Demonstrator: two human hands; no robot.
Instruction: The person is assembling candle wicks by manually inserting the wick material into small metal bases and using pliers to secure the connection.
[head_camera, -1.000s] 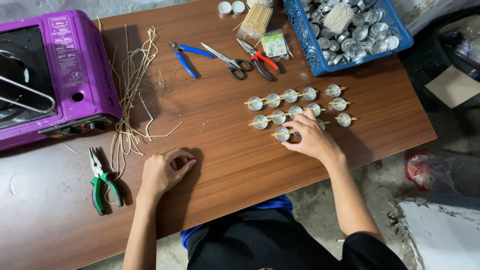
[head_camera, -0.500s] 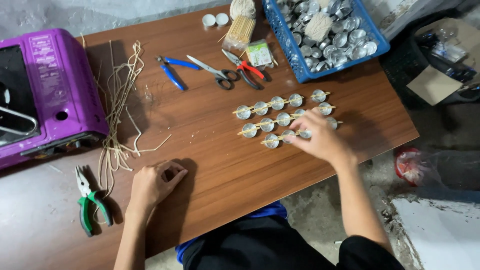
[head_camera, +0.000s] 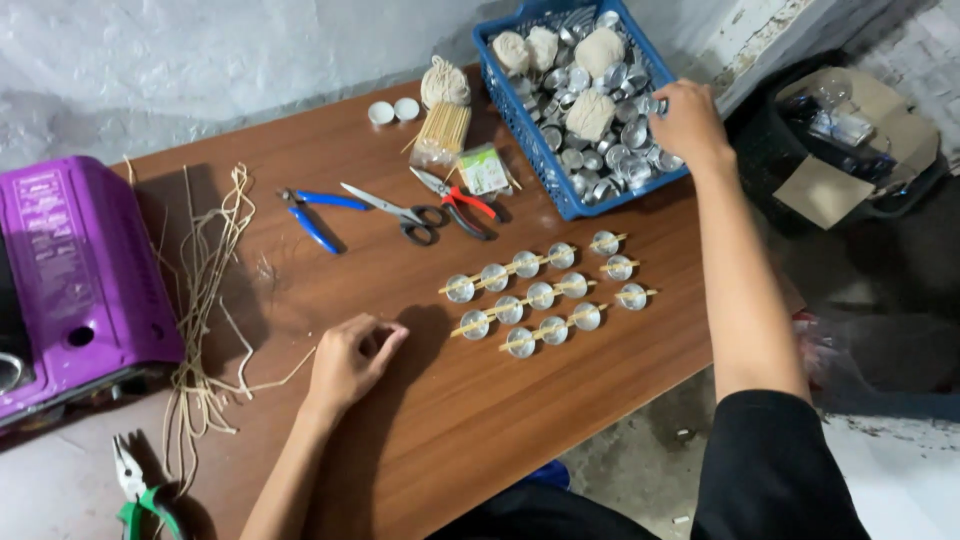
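The right hand's (head_camera: 688, 120) fingers (head_camera: 662, 100) were curled down among the small metal cups (head_camera: 610, 150) in the blue basket (head_camera: 560, 195) at the far right of the worktop (head_camera: 420, 420), though I could not tell whether they gripped one. The left hand (head_camera: 348, 362) rested on the wood with its fingers loosely bent and nothing in them. Between the hands lay rows of metal cups on wooden sticks (head_camera: 545, 295), with scissors (head_camera: 400, 210) and pliers (head_camera: 312, 215) beyond and pale cords (head_camera: 205, 300) beside a purple stove (head_camera: 75, 280).

Even, soft light, faint shadows under the hands, slight softness toward the edges.
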